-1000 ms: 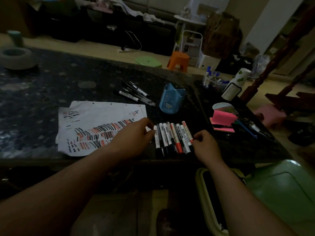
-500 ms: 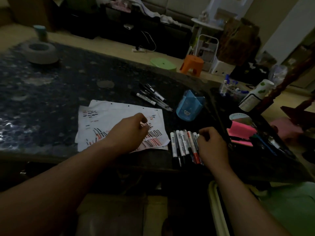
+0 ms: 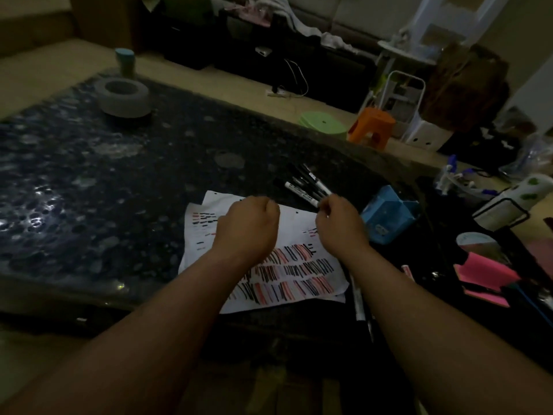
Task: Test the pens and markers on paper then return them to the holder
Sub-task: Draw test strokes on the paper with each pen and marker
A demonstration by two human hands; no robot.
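A white paper [image 3: 311,283] covered in red and black test strokes lies on the dark table [image 3: 89,175]. My left hand [image 3: 251,226] hovers over the paper in a fist, and nothing shows in it. My right hand [image 3: 338,223] has its fingertips pinched on the near end of a black-and-white marker at the pile of markers [image 3: 305,184] beyond the paper. The blue holder [image 3: 389,214] stands just right of my right hand. A row of markers [image 3: 357,298] lies near the front edge, mostly hidden by my right forearm.
Pink sticky notes [image 3: 484,277] and a white bottle [image 3: 508,202] sit at the right. A grey ring-shaped dish [image 3: 124,97] stands at the table's far left. Orange stool [image 3: 374,127] and green lid [image 3: 323,124] are on the floor beyond.
My right hand left the near row of markers and reached forward to the far pile. My left hand moved up the paper and closed into a fist. The camera swung left.
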